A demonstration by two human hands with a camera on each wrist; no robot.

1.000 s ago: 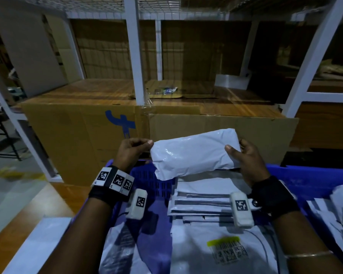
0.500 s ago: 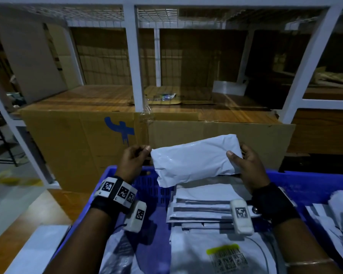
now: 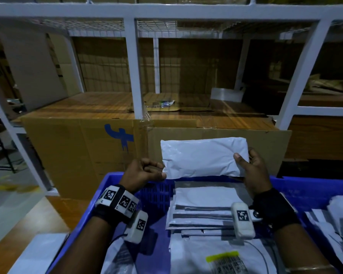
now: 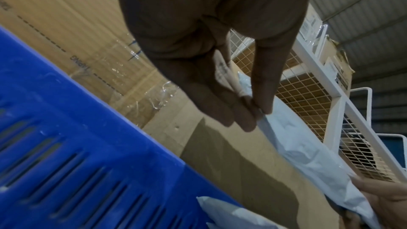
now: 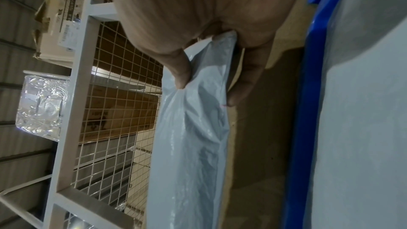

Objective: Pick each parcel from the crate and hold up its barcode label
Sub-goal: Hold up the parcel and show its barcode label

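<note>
A white plastic parcel (image 3: 202, 157) is held up flat above the far rim of the blue crate (image 3: 111, 186), its plain side facing me; no label shows on it. My left hand (image 3: 147, 171) pinches its lower left corner between thumb and fingers, as the left wrist view shows on the parcel (image 4: 293, 138) in that hand (image 4: 257, 109). My right hand (image 3: 248, 165) grips the right end, thumb on the near face. In the right wrist view the parcel (image 5: 193, 128) hangs edge-on from that hand (image 5: 204, 84). Several more white parcels (image 3: 206, 206) lie stacked in the crate.
A parcel with a yellow strip and barcode label (image 3: 226, 264) lies at the crate's near side. Loose parcels (image 3: 341, 220) sit at the right. A big cardboard box (image 3: 77, 147) and a white metal rack (image 3: 135, 72) stand just behind the crate.
The parcel has levelled out from a tilt, its left end dropping lower. My left hand has slid down to the lower left corner. The right hand keeps its grip.
</note>
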